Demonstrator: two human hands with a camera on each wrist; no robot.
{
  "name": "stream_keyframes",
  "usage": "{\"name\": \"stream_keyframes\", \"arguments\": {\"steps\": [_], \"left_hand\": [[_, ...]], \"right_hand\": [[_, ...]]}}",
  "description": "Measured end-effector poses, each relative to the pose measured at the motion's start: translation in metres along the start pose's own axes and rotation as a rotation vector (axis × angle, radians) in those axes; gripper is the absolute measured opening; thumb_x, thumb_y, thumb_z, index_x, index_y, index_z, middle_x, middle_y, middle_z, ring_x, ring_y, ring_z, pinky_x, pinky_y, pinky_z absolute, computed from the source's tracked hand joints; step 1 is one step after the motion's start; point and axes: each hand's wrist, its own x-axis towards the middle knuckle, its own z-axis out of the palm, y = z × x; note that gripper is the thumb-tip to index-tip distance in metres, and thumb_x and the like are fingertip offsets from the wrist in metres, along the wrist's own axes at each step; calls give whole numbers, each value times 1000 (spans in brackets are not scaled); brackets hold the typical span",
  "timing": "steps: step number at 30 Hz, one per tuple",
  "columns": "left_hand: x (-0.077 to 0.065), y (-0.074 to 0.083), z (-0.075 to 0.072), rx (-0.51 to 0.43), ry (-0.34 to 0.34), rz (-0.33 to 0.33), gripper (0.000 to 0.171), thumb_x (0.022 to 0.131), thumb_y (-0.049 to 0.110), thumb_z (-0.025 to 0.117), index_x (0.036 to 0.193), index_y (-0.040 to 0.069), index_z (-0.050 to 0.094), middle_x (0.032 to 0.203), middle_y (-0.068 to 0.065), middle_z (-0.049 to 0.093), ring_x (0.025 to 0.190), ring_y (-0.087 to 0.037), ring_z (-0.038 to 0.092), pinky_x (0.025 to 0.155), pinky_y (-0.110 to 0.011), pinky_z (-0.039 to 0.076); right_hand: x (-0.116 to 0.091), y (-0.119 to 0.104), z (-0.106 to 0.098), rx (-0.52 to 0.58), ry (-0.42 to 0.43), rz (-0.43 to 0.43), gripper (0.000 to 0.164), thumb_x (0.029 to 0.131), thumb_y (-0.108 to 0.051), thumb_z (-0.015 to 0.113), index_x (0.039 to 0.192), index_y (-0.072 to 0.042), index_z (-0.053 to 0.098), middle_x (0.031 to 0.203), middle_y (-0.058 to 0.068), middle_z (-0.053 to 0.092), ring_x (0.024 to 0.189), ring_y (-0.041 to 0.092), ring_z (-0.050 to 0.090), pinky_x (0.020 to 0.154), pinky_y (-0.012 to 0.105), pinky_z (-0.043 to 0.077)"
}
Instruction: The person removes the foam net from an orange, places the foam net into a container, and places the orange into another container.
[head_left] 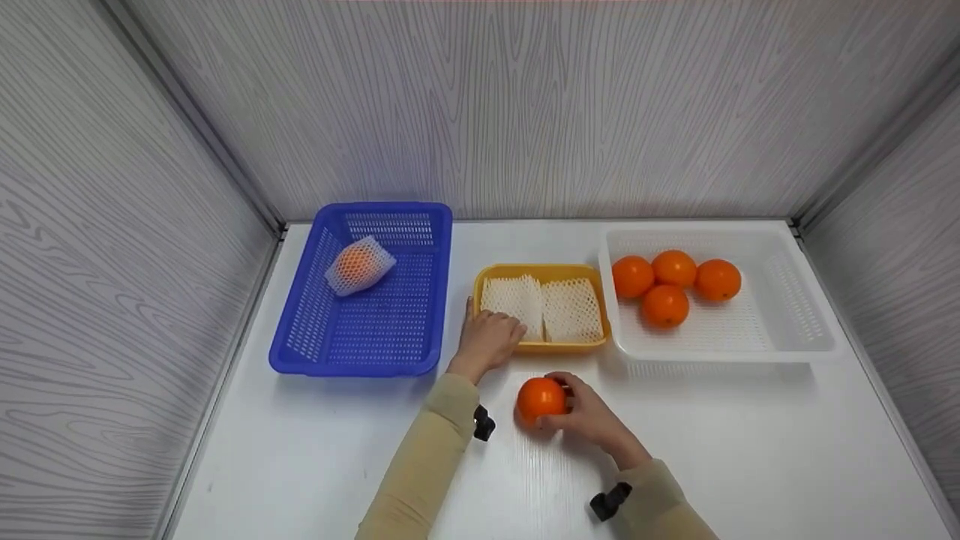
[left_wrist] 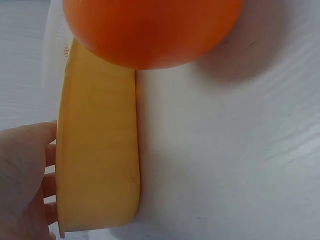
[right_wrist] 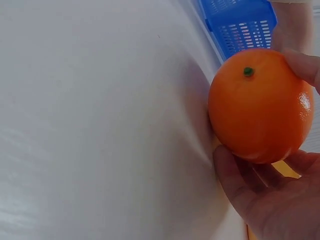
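Note:
My right hand (head_left: 589, 416) grips an orange (head_left: 541, 400) with fingers and thumb around its side, in front of the yellow basket (head_left: 551, 347). In the right wrist view the same orange (right_wrist: 260, 107) shows a green stem spot. My left hand (head_left: 489, 337) reaches over the near left rim of the yellow basket, its fingers at the white foam net sleeves (head_left: 574, 309) lying in two stacks. In the left wrist view the basket wall (left_wrist: 100, 150) partly hides the left fingers (left_wrist: 49, 185), so whether they pinch a sleeve is unclear.
To the left stands a blue basket (head_left: 431, 360) with one net-wrapped orange (head_left: 360, 266) in it. On the right, a white basket (head_left: 750, 354) holds several bare oranges (head_left: 665, 306). Patterned panels (head_left: 480, 112) enclose the white table (head_left: 300, 465) at the back and sides.

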Motion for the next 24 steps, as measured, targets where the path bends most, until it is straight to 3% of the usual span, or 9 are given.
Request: {"name": "stream_keyframes", "arguments": {"steps": [12,18,24], "left_hand": [[-2,0,-8,-87,151,53,36,101,36,52,121,12,69,123,-9,65,117,-29,57,108,-48,34],[-7,3,-13,-138,190,47,35,99,34,57,121,10,69,124,-10,65,116,-28,57,105,-42,38],[-13,7,-16,-183,231,53,34,98,34,60,120,11,69,123,-10,65,113,-27,59,101,-42,43]], "right_hand": [[-3,-13,-15,13,65,-3,69,76,-28,84,135,-12,52,130,8,53,109,27,52,93,45,45],[-7,-24,-26,7,92,3,71,76,-27,84,137,-15,50,131,8,50,110,28,50,92,45,46],[-12,-37,-39,19,95,-53,73,78,-18,82,141,-9,47,131,14,48,111,32,49,90,43,46]]}}
